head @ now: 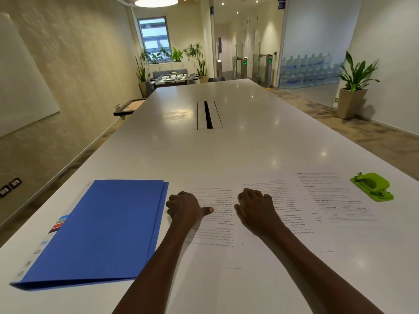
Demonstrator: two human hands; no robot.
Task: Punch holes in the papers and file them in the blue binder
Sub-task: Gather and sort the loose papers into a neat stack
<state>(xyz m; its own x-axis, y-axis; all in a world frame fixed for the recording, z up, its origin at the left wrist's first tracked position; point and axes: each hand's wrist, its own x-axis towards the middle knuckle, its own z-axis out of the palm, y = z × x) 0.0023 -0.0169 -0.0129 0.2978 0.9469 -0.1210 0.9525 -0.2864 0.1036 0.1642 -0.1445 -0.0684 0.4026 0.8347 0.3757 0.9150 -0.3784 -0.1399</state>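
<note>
Papers (283, 200) lie spread in a loose row across the near part of the worktop (226, 143), three sheets as far as I can count, printed sides up and overlapping slightly at their edges. None looks punched yet, though the margins are too faint for me to be sure. I judge this as the very start: gathering the sheets before any punching.

My left hand (184, 208) rests on the leftmost sheet, fingers curled under, thumb out flat, holding nothing. My right hand (256, 208) lies on the middle sheet with fingers bent loosely, also gripping nothing; both only press the paper down.

The binder (99, 230) lies shut to my left, just beside the leftmost sheet, its spine toward the worktop's left edge. The punch (371, 186) sits far right, beyond the rightmost sheet and apart from it, well out of reach of the right hand as it lies now.

Next I would slide the sheets together into one squared stack, then reach right for the punch. That calls for aligning one long edge cleanly so the holes match.

Room is generous: the worktop runs long and bare ahead, with only a cable slot (208, 115) in the middle distance. The binder's near corner lies close to the left edge, so opening it should swing inward, over the papers' side.
</note>
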